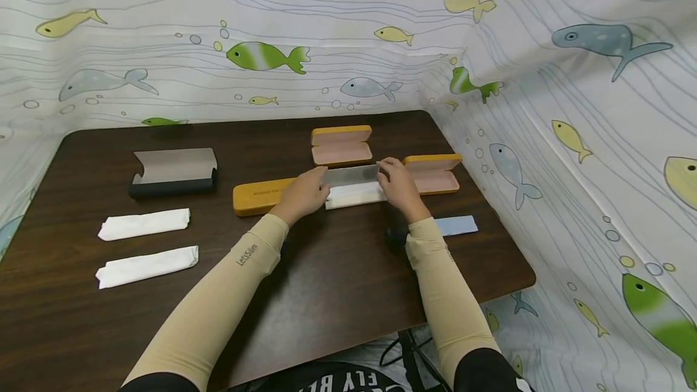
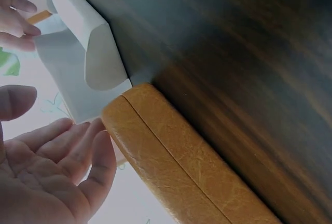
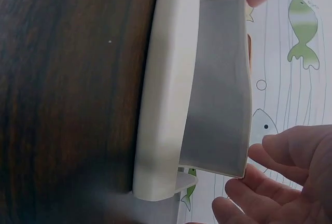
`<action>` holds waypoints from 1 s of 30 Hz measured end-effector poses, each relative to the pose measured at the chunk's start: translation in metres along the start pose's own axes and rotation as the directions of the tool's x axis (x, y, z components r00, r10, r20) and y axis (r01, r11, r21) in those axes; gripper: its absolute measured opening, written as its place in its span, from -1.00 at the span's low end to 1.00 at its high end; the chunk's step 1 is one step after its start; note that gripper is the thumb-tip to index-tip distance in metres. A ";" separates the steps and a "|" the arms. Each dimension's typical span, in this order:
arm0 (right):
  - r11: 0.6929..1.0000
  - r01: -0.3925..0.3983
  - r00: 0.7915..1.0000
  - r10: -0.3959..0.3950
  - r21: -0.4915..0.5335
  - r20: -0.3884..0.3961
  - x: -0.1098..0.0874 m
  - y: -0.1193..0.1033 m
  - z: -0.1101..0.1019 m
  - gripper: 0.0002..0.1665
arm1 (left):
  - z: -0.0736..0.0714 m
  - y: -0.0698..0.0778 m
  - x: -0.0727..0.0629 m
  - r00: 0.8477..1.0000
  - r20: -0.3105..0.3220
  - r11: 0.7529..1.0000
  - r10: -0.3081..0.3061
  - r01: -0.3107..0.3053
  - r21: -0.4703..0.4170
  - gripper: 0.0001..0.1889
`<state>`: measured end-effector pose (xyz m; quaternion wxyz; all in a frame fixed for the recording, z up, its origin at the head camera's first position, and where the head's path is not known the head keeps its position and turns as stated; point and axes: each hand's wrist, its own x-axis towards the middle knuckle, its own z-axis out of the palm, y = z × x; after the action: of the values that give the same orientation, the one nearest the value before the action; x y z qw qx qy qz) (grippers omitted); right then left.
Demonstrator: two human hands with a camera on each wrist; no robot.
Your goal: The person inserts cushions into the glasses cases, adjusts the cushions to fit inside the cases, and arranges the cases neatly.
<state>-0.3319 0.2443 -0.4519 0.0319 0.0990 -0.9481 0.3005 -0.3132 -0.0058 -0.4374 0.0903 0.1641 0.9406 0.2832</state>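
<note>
Head: cream case (image 1: 356, 201), grey lining (image 1: 353, 174)

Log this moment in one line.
White case: lid raised; left hand: touches lid; right hand: touches lid; closed yellow case: beside left hand

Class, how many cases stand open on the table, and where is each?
4: the dark case at left; the white case between left hand and right hand; the far yellow case behind it; the near yellow case beside the right hand.

There were three yellow cases (image 1: 260, 197), one black case (image 1: 173, 186), one white case (image 1: 356, 199), two loose white cloths (image 1: 146, 224) and one blue cloth (image 1: 458, 225).
</note>
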 end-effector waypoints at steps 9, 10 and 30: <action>0.999 -0.009 1.000 0.009 -0.044 -0.010 -0.002 0.001 0.002 -0.49 | 0.005 0.001 -0.002 1.000 -0.008 1.000 -0.002 0.002 0.024 -0.41; 0.999 -0.007 1.000 0.006 -0.047 -0.010 -0.003 0.002 0.002 -0.49 | 0.006 0.001 -0.002 1.000 -0.007 1.000 -0.001 0.002 0.027 -0.41; 0.994 -0.024 1.000 0.023 -0.109 -0.014 -0.025 -0.003 0.002 -0.49 | 0.013 0.009 -0.020 0.996 -0.064 0.990 0.058 -0.050 0.131 -0.49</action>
<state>-0.3068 0.2452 -0.4546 0.0398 0.0841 -0.9640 0.2491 -0.2890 0.0008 -0.4412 0.0401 0.1853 0.9547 0.2294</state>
